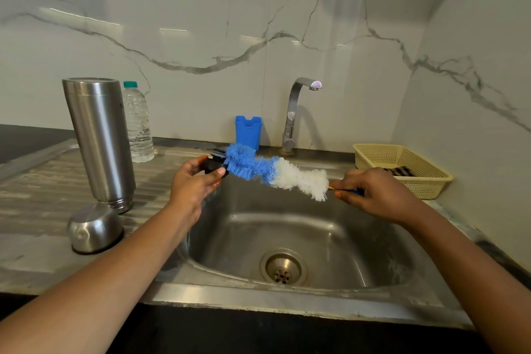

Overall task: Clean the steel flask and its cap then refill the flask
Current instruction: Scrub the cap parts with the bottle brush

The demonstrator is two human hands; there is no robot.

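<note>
Forearms nearest, stretched over sink (287,300). Left grip (195,184) curled round black stopper (214,165), thumb on top. Right grip (376,192) pinching handle of brush (275,174), blue-and-white bristles pushed against stopper; scrubbing step, by the look.

Flask (99,141) mouth-down on drainboard left of basin, unstoppered. Steel cap (94,228) dome-up just in front of it, touching or not unclear.

Judged roughly midway: flask and cap look parked to drain, probably washed already. Stopper in hand now. Rinse, reassembly and refill all left. Tap (298,112) showing no stream.

Containers:
- Plastic bottle (138,123) behind flask, green lid on, seemingly full of clear water; likely refill source.
- Blue holder (248,131) beside tap, contents hidden.
- Basket (402,169) on table right of sink, striped cloth (399,171) inside.
- Basin: drain visible, no standing water seen.
</note>
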